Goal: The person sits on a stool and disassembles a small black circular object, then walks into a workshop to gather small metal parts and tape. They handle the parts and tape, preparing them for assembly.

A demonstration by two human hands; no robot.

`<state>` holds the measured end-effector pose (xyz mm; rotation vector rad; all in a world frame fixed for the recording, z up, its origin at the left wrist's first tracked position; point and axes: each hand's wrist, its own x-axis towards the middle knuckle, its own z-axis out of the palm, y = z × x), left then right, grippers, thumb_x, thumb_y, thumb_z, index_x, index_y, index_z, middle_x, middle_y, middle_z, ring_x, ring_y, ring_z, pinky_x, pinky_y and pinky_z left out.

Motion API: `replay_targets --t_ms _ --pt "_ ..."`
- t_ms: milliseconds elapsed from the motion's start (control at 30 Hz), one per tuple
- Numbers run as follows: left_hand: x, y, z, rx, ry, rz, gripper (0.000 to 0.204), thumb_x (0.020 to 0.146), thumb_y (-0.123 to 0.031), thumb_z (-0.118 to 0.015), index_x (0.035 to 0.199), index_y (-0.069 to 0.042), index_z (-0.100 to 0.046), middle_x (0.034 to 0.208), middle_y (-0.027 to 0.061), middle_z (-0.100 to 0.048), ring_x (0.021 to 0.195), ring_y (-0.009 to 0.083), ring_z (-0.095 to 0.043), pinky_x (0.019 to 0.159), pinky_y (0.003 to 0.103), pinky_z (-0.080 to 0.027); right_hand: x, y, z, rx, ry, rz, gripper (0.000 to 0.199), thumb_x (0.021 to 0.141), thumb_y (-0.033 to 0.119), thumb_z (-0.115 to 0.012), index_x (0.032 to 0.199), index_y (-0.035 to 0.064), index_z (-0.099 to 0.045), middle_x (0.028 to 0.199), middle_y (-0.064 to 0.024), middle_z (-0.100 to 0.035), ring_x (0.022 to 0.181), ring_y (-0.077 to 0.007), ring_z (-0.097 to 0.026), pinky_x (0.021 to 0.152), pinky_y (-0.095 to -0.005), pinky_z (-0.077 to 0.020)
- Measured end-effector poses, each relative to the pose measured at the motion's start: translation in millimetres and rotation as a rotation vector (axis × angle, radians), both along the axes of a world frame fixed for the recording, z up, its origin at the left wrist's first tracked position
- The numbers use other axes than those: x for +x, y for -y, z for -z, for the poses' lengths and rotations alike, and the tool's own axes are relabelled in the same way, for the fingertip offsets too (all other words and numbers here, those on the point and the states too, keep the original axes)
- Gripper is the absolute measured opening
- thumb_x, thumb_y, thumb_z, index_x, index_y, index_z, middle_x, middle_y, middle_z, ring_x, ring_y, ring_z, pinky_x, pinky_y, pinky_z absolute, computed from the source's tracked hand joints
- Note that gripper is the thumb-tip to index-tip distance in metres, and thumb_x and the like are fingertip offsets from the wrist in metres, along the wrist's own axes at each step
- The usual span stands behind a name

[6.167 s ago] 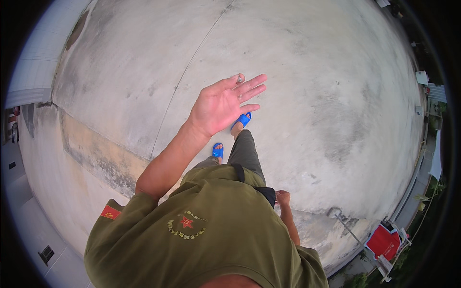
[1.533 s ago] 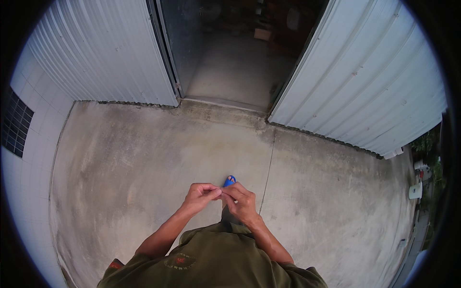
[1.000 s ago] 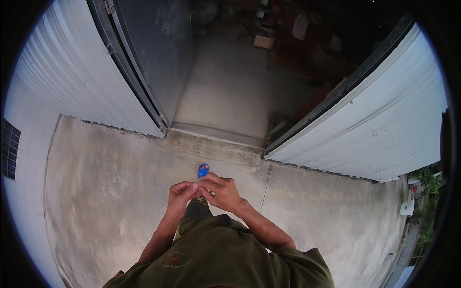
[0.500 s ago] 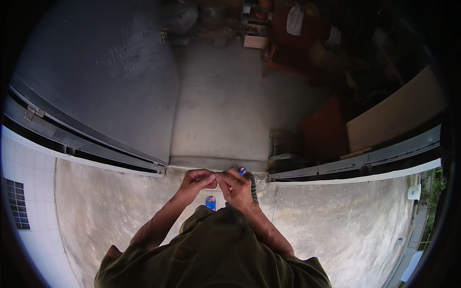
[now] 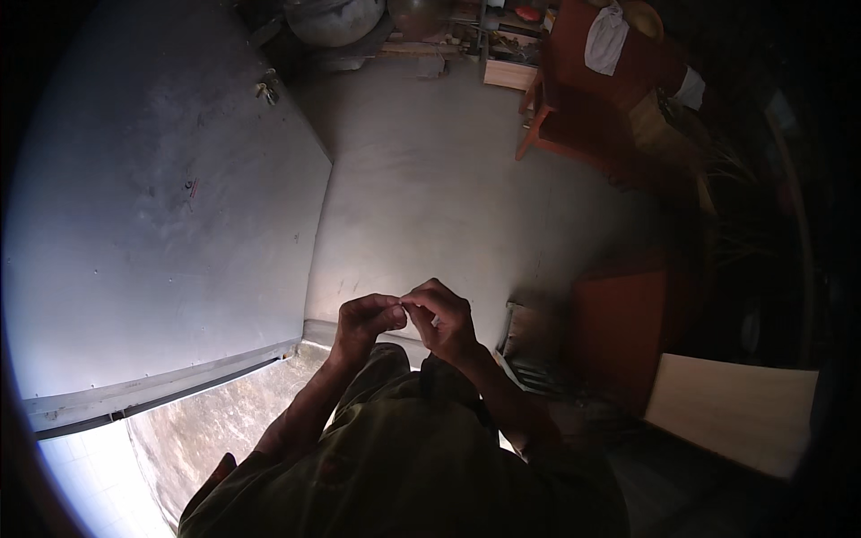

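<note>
Both my hands are raised in front of my chest with their fingertips meeting. My left hand (image 5: 366, 320) is curled, thumb and fingers pinched together. My right hand (image 5: 441, 316) is also curled and its fingertips touch those of the left. Whatever sits between the fingertips is too small and too dark to make out. I wear an olive shirt (image 5: 404, 466). I stand at a doorway threshold (image 5: 314, 334) between a bright concrete yard and a dim room.
A large grey metal door (image 5: 161, 224) stands open on the left. Ahead lies a bare concrete floor (image 5: 430, 179). A reddish wooden chair (image 5: 592, 108) with a white cloth stands at the back right. A reddish cabinet (image 5: 619, 332) and a pale board (image 5: 726, 412) lie right.
I have walked from the open concrete yard up to and through the doorway. My hands came together in front of me and stay joined at the fingertips.
</note>
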<state>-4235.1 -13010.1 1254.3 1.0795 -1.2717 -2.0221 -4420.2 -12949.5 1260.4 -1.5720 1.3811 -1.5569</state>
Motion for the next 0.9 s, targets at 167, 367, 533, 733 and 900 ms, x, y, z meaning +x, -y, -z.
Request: replay_targets --t_ms 167,367,533,733,900 --pt "-113.8 75.0 -66.8 -0.092 -0.096 -0.053 0.016 0.1 -0.006 -0.073 0.113 0.004 -0.074 0.096 0.0107 -0.077 0.09 0.0172 -0.073 0.085 0.034 -0.061 -84.2 75.1 -28.3 0.047 0.365 0.068 0.01 0.1 -0.005 -0.065 0.108 -0.0002 -0.07 0.096 -0.0072 -0.069 0.074 -0.0125 -0.068 0.063 -0.0257 -0.0579" --pt "-200.9 165.2 -74.0 -0.242 -0.123 -0.059 0.016 0.1 -0.001 -0.071 0.114 0.005 -0.075 0.092 0.0118 -0.078 0.088 0.0155 -0.073 0.081 0.031 -0.06 -161.8 165.4 -28.8 0.085 0.607 0.046 0.012 0.104 -0.002 -0.06 0.112 -0.005 -0.069 0.097 -0.0096 -0.069 0.069 -0.013 -0.063 0.058 -0.0263 -0.0511" --pt "-259.1 245.4 -63.5 -0.287 -0.025 -0.031 0.015 0.1 -0.002 -0.071 0.112 0.006 -0.075 0.093 0.012 -0.078 0.089 0.0151 -0.073 0.08 0.03 -0.059 -222.2 241.7 -18.3 0.11 0.569 0.09 0.014 0.102 -0.003 -0.061 0.114 -0.0049 -0.069 0.097 -0.01 -0.069 0.068 -0.014 -0.063 0.058 -0.0271 -0.0507" --pt "-321.5 369.0 -63.5 -0.381 -0.028 0.094 0.017 0.099 -0.003 -0.072 0.114 0.004 -0.076 0.1 0.0113 -0.079 0.095 0.0147 -0.073 0.085 0.031 -0.06 -279.5 340.0 -36.9 0.106 0.527 0.197 0.012 0.098 -0.005 -0.068 0.109 -0.0024 -0.072 0.091 -0.0063 -0.07 0.066 -0.0105 -0.065 0.059 -0.0248 -0.053" --pt "-355.7 454.5 -60.2 -0.366 0.012 0.171 0.018 0.097 -0.004 -0.075 0.114 0.003 -0.076 0.102 0.0101 -0.078 0.096 0.0146 -0.072 0.086 0.031 -0.06 -316.5 419.9 -39.6 0.083 0.424 0.268 0.013 0.094 -0.006 -0.072 0.106 -0.0007 -0.073 0.096 -0.0062 -0.07 0.071 -0.0099 -0.068 0.06 -0.0245 -0.0542"
